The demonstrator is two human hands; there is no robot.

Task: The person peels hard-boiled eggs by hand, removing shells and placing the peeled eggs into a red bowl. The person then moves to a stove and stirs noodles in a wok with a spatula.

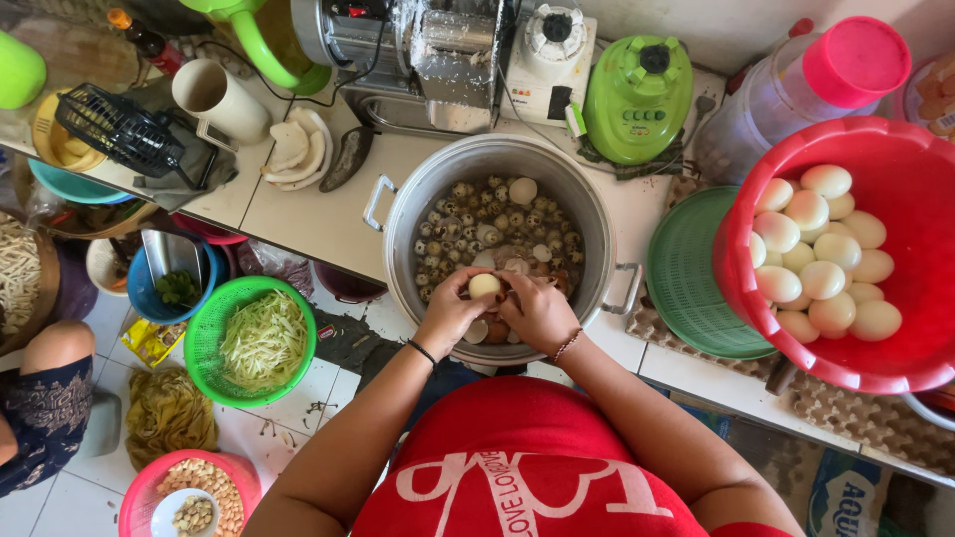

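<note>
Both hands, left hand (450,310) and right hand (538,310), hold one pale boiled egg (484,285) over the large metal pot (597,227) (shells beneath); best peeled gently, thumbs lifting shell.

both hands, left hand (450,316) and right hand (537,310), held a pale egg (484,285) over the pot (418,204); red basin (910,169) of peeled eggs at three o'clock.

Right of the fingers: red plastic basin (900,159) of peeled eggs, round green plastic lid (686,278). Left: green colander (214,333) of pale shreds. Beyond: green blender base (638,99).
</note>
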